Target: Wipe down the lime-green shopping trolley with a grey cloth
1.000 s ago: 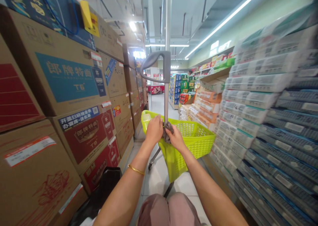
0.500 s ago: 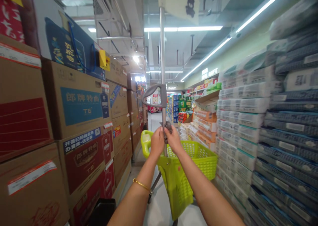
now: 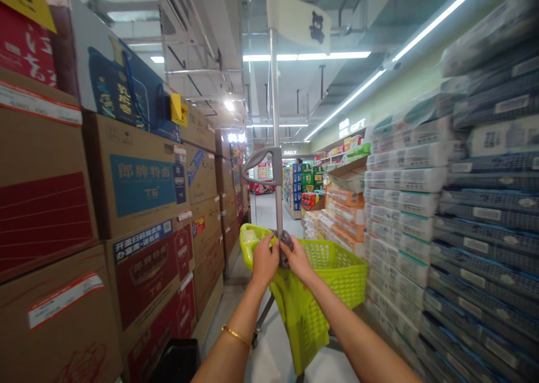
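Note:
A lime-green shopping cart (image 3: 345, 270) stands right in front of me, tilted a little in view. From its near corner rises a silver pole (image 3: 275, 96) topped by a cream flag (image 3: 301, 18) with a dark bear on it. Partway up the pole sits a grey loop handle (image 3: 275, 167). Low on the pole is a grey piece (image 3: 286, 249) whose exact kind I cannot make out. My left hand (image 3: 265, 259) pinches its left side, and my right hand (image 3: 298, 261) closes on its right. Fingers cover much of the piece.
Stacked cartons (image 3: 143, 175) line the left side, with a black container (image 3: 177, 358) on the floor below. Plastic-wrapped packs (image 3: 402, 203) and dark packages (image 3: 484, 248) are piled high on the right. Ahead, the aisle floor (image 3: 266, 209) runs between goods.
Both hands have slid down the pole together with the grey piece, from above the cart's rim to about its level. My view has shifted slightly upward.

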A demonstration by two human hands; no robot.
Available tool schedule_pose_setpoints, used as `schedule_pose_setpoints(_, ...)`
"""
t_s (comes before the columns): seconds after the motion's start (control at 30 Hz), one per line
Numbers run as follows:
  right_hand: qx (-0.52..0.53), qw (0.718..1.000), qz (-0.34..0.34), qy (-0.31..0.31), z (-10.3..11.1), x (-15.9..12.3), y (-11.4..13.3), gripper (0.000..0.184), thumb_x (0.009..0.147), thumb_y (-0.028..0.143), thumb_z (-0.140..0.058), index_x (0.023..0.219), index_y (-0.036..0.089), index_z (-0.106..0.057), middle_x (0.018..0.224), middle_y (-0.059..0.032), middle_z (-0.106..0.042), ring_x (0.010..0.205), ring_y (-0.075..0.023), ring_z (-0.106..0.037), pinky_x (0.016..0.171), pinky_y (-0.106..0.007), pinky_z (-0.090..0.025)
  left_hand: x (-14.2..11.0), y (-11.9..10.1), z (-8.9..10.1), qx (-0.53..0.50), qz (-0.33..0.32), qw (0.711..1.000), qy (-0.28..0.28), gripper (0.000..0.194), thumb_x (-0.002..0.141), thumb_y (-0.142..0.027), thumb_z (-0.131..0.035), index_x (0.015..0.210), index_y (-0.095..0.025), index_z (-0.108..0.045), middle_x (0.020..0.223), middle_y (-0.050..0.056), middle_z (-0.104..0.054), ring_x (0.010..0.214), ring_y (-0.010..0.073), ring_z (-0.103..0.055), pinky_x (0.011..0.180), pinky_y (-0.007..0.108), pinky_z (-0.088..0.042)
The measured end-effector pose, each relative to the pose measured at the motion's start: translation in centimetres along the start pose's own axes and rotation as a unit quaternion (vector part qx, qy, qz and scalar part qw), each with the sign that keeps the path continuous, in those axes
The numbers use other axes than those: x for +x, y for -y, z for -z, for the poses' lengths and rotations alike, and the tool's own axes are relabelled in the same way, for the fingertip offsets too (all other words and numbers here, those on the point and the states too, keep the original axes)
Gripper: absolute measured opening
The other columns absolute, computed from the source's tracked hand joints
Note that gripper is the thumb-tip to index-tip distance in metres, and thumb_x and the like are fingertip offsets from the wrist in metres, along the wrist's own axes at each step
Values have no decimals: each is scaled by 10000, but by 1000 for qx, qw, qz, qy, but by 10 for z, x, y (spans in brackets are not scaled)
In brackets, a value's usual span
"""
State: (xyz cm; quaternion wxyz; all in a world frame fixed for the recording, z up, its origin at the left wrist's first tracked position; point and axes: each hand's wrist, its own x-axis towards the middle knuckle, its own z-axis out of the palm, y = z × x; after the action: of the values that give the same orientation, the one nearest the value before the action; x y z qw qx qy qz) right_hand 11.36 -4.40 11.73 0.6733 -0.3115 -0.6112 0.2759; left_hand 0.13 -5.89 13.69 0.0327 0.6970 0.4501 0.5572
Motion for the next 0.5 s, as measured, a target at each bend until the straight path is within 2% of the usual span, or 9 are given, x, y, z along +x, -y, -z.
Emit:
schedule_pose_setpoints(0.17, -50, 998, 27, -36, -8, 45, 39, 337, 726, 479, -593, 903, 193, -581, 851, -28, -653, 811, -188, -585, 776, -324, -447, 9, -16, 4, -54, -11, 997, -50, 360, 913, -280, -359, 1155, -130, -580, 1168, 134, -633, 1101, 216, -577, 966, 365, -437)
schedule_pose_setpoints(0.3, -49, 995, 74, -52, -12, 78, 69, 299, 744, 461, -575, 877, 194, -561, 853, -25, -634, 808, -183, -574, 785, -327, -442, 18, -26, 3, -62, 11, 994, -92, 365, 936, -275, -290, 1141, -136, -559, 1142, 137, -634, 1058, 212, -583, 910, 344, -451)
schedule_pose_setpoints(0.43, -31, 996, 87, -3, -7, 74, 66, 308, 743, 443, -597, 931, 204, -552, 888, -13, -634, 842, -169, -569, 818, -314, -447, 18, -23, -1, -31, 24, 997, -74, 293, 915, -249, -312, 872, -170, -591, 906, 105, -662, 874, 210, -605, 809, 335, -470)
schedule_pose_setpoints(0.5, -19, 997, 69, 27, -2, 63, 55, 323, 725, 435, -628, 939, 205, -556, 894, -8, -640, 848, -168, -572, 824, -317, -453, 16, -17, -3, -17, 31, 997, -69, 237, 872, -182, -350, 839, -177, -584, 892, 97, -656, 870, 212, -601, 812, 339, -469)
